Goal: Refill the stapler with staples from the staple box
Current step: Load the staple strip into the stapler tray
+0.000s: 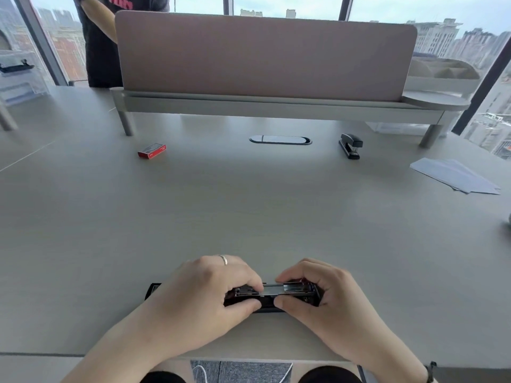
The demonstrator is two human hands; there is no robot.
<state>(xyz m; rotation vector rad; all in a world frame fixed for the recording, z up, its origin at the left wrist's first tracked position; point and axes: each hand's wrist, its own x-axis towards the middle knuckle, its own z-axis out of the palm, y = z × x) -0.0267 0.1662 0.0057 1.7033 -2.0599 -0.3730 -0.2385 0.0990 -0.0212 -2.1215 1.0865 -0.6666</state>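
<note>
Holding the opened stapler [272, 295] at the bottom centre of the frame is what both hands are busy with right now. The left hand [204, 297] is closed around one end, thumb and forefinger pinched on the body, and the right hand [320, 297] is clamped on the other end the same way. A black part sticks out to the left from under the left hand, probably the flipped-back top, though that can't be told for sure.

Step-wise, this looks like the magazine being opened or checked, judging by the silvery channel exposed between the fingers. Whether any staples are already sitting in it can't be made out, too small and shiny.

The staple box [152, 151], red, is lying closed-looking in the upper left of the desk [249, 211], well apart from the hands, so a reach across is probably called for next, with one hand freed and the stapler kept open by the other.

A second stapler [350, 145], black, is parked at the upper right, untouched.
</note>
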